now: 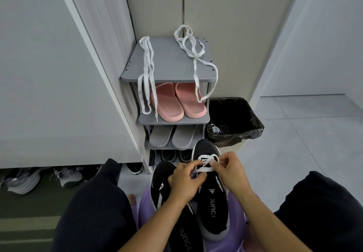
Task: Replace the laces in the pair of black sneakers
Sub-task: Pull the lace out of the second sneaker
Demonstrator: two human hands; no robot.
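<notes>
Two black sneakers lie on a purple stool [238, 241] between my knees. The right sneaker [213, 204] has a white lace [206, 162] threaded through its front eyelets. My left hand [183, 183] pinches the lace at the sneaker's left side, and my right hand [230, 170] pinches it at the right side. The left sneaker [167, 194] lies partly under my left hand and shows no lace. Two loose white laces, one on the left [146, 74] and one on the right [194, 55], hang over the top of the grey shoe rack [167, 65].
The rack holds pink slippers [176, 100], grey slippers [172, 136] and dark shoes below. A bin with a black bag [234, 121] stands right of it, with something tangled inside. More shoes [41, 178] sit under the white cabinet at the left. Tiled floor opens to the right.
</notes>
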